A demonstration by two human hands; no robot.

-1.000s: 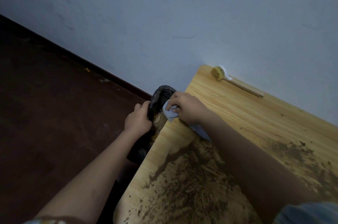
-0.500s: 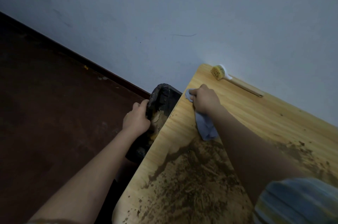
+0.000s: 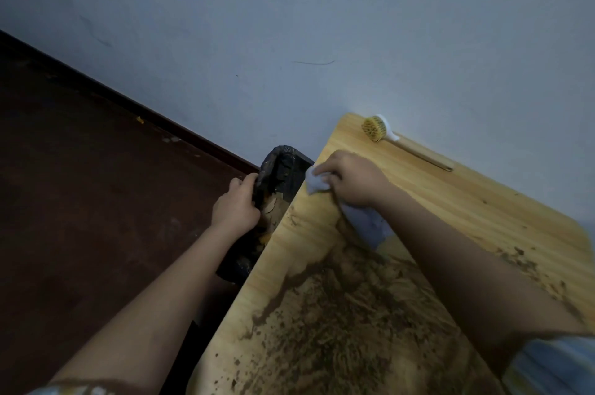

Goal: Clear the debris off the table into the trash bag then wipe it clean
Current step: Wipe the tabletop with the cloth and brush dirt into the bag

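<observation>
Against a pale wall, we are sweeping dirt (image 3: 338,307) across the wooden counter (image 3: 450,201): right hand (image 3: 352,178) clutching the cloth (image 3: 312,183) at center frame, left hand (image 3: 236,209) gripping the trash bag (image 3: 283,166) rim beside the edge, probably needing more sweeps next.

Right hand (image 3: 351,180) on cloth (image 3: 363,220), table (image 3: 450,201) edge.

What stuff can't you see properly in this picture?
- Head view: the trash bag bottom, hidden behind the table edge and the left hand.
- Most of the cloth, covered by the right hand and forearm.
- Debris at the table's near end, cut off by the bottom edge.
</observation>
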